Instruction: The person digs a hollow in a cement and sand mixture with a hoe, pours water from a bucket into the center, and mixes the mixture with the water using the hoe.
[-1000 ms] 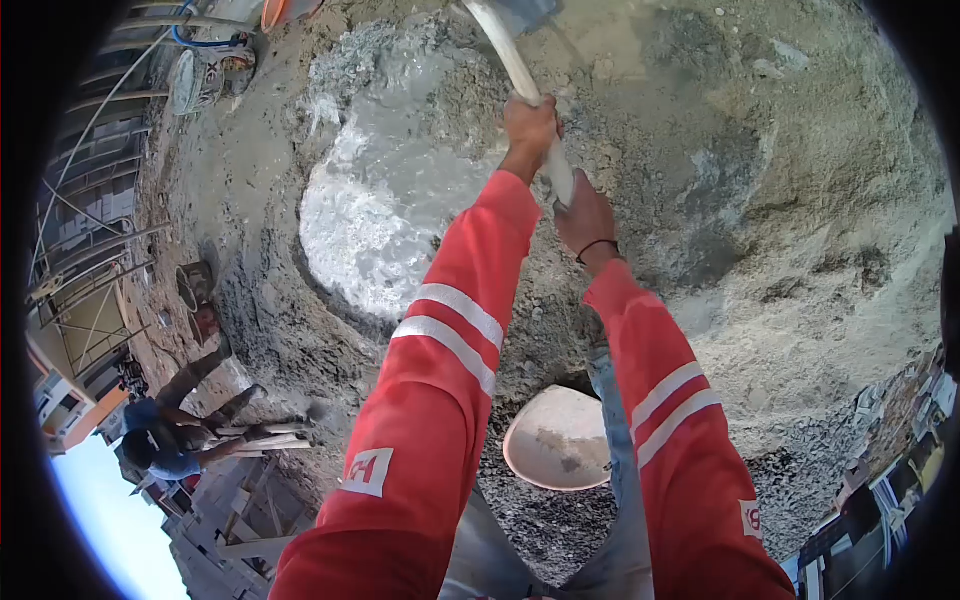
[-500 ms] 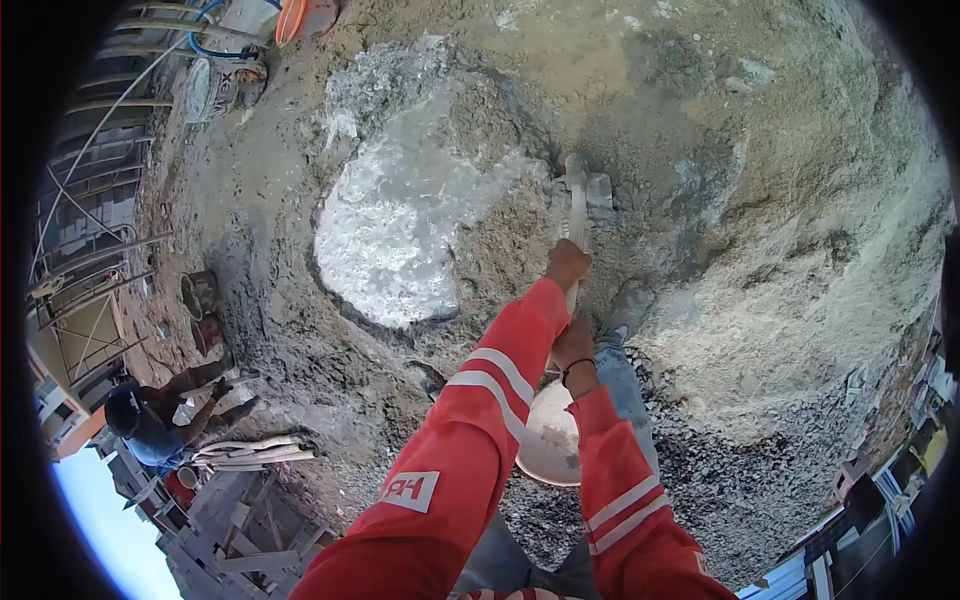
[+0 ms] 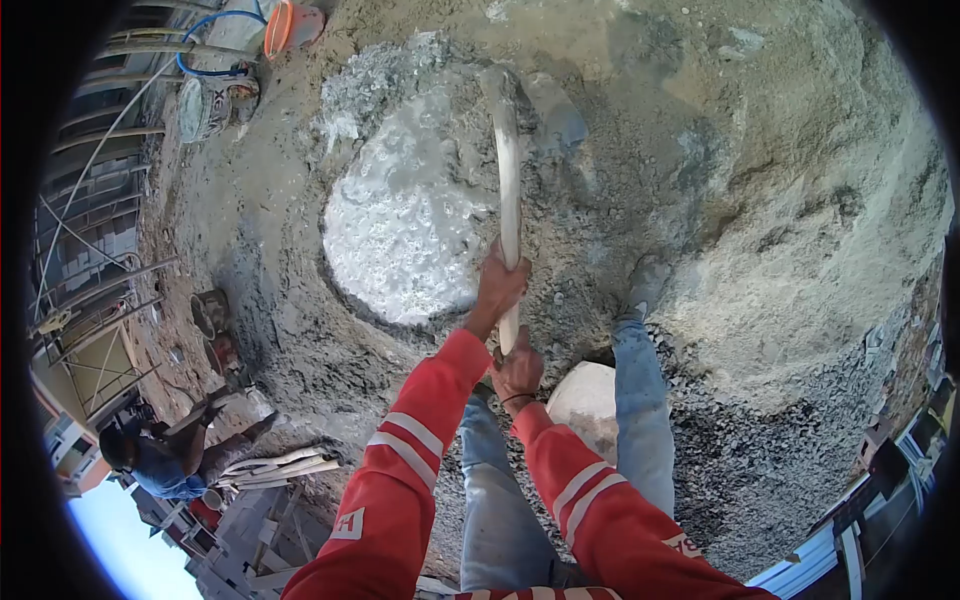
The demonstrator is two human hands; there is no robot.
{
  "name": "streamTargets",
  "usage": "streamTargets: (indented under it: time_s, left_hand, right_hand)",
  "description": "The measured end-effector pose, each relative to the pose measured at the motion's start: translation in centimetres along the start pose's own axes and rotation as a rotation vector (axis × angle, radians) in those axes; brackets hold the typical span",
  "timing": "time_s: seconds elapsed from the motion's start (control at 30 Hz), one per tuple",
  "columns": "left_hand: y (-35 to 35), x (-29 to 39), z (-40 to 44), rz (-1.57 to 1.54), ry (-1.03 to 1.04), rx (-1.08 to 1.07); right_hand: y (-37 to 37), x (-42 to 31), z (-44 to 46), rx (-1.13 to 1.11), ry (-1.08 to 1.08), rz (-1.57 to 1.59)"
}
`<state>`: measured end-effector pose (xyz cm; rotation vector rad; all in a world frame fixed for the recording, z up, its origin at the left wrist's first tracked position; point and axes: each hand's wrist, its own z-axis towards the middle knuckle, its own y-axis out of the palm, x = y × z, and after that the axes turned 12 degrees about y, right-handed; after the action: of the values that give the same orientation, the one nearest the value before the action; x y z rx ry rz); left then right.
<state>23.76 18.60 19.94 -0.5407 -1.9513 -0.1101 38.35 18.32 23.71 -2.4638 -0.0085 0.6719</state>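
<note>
My left hand (image 3: 501, 285) is closed round the pale wooden handle of a hoe (image 3: 507, 170). Lower on the same handle, near its end, my right hand (image 3: 520, 368) is closed too, with a dark band at its wrist. The hoe reaches away from me, its head at the far inner side of a ring of wet grey mix. Its blade (image 3: 562, 112) appears to lie against the mix, partly smeared. Left of the handle, a whitish pool of liquid (image 3: 400, 230) fills the hollow of the ring.
Pale sand (image 3: 800, 310) heaps at the right, with dark gravel (image 3: 760, 480) below. A pale round container (image 3: 588, 405) is beside my leg. Buckets (image 3: 210, 312), an orange tub (image 3: 290, 28) and a sack (image 3: 205, 108) stand left. Another person (image 3: 165, 455) crouches near wooden poles (image 3: 280, 468).
Both hands and the hoe have moved left. The hoe's head has gone farther away, to the upper edge of the pool. The view has shifted, and both my legs now show.
</note>
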Motion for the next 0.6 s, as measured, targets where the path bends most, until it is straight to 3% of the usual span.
streamTargets:
  time_s: [0.07, 0.23, 0.3, 0.37, 0.43, 0.47, 0.5, 0.53, 0.6]
  left_hand:
    - [3.0, 2.5, 1.8, -0.157, 0.032, 0.033]
    - [11.4, 3.9, 9.1, -0.185, 0.135, 0.049]
    - [13.7, 4.0, 10.3, -0.001, 0.043, -0.045]
    - [17.4, -3.7, 11.1, 0.239, 0.053, -0.026]
    - [18.6, -5.1, 6.2, 0.499, -0.135, -0.130]
    - [18.7, -6.9, 3.8, 0.562, -0.226, -0.286]
    - [17.3, -5.0, 0.5, 0.403, -0.401, -0.333]
    - [17.1, -6.3, -2.6, 0.380, -0.427, -0.292]
    - [15.7, -8.5, -4.4, 0.366, -0.429, -0.228]
  right_hand:
    - [-3.6, -0.2, 3.3, 0.025, -0.017, -0.062]
    - [-10.9, -0.1, 12.2, 0.081, -0.038, -0.127]
    - [-11.9, 1.3, 14.4, 0.102, -0.072, -0.108]
    - [-11.9, 3.4, 13.3, 0.058, -0.006, -0.064]
    - [-10.9, 6.5, 10.3, -0.055, 0.142, -0.086]
    - [-10.1, 8.3, 7.8, -0.133, 0.228, -0.157]
    - [-10.3, 8.2, 4.9, -0.144, 0.328, -0.159]
    - [-10.6, 7.8, 2.2, -0.152, 0.429, -0.157]
    - [-10.2, 8.1, -0.6, -0.103, 0.343, -0.145]
